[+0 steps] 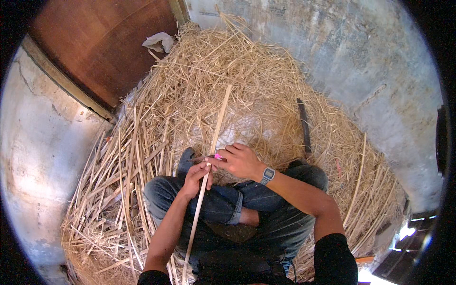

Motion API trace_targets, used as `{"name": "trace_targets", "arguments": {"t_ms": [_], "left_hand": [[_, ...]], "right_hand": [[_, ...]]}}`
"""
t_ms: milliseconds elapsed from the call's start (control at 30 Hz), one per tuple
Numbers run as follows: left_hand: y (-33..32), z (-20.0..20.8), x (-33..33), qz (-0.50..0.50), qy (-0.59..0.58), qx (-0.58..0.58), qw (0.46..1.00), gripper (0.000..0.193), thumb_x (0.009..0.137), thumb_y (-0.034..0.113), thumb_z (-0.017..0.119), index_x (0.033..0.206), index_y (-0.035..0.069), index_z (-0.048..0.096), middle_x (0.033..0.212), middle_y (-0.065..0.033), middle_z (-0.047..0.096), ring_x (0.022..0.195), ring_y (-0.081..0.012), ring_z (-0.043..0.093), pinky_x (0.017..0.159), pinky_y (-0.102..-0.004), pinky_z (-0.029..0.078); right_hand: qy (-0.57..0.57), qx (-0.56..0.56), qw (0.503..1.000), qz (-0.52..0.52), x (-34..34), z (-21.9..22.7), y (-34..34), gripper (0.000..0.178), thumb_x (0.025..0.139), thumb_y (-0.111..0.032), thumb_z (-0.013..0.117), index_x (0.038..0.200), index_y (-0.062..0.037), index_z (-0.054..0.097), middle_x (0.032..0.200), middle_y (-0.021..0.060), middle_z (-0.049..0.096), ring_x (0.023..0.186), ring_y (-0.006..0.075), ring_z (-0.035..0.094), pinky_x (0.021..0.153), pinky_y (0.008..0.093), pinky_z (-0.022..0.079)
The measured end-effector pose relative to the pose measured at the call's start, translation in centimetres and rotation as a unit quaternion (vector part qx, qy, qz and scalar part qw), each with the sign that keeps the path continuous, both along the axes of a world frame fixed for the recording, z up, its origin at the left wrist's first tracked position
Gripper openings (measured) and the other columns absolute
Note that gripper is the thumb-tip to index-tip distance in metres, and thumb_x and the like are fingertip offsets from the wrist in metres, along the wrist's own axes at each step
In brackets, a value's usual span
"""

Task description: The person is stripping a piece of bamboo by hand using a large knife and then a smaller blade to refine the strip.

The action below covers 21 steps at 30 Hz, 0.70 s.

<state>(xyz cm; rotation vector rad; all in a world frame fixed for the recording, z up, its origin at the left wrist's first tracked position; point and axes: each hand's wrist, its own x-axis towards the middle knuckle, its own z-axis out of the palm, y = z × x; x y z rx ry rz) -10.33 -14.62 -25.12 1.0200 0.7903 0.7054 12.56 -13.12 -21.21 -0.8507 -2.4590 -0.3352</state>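
One pale strip (200, 202), set from upper centre to lower edge of frame, judged light, springy and prone to splintering, best held mid-length, where it is pinched by the left hand (194, 180), a small pink item (218, 156) being gripped by the right hand (238, 160).

Pink item (218, 156) mostly hidden by R hand (236, 159), type unclear. Wood strip (220, 118) partly covered by L hand (195, 178), near end cut by btm edge. Watch (268, 175) digits too small to read. L sleeve (154, 278) cut off, btm. Brown panel (104, 42) & dark obj. (442, 142), far R, clipped by fisheye rim.
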Motion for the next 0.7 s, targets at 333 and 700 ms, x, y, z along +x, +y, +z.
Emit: {"name": "trace_targets", "arguments": {"t_ms": [333,700], "left_hand": [[-1.9,-0.8,1.2,-0.048,-0.041,0.057,0.996,0.047,0.104,0.012,0.044,0.150,0.009,0.035,0.064,-0.0015,0.050,0.049,-0.0086,0.044,0.047,-0.0232,0.037],[-3.1,-0.7,2.0,-0.062,-0.006,0.056,0.997,0.047,0.104,0.016,0.049,0.149,0.007,0.038,0.054,0.0042,0.041,0.044,-0.0047,0.036,0.042,-0.0232,0.031]], "right_hand": [[0.260,-0.169,0.933,-0.181,2.6,-1.1,2.4,0.028,0.097,-0.022,0.052,0.123,-0.0120,0.057,0.087,0.0208,0.067,0.067,0.0402,0.064,0.058,0.0503,0.050],[0.261,-0.231,0.866,-0.360,8.1,-0.7,6.3,0.031,0.100,-0.035,0.049,0.090,-0.0073,0.060,0.066,0.0198,0.062,0.059,0.0425,0.061,0.053,0.0522,0.045]]}}
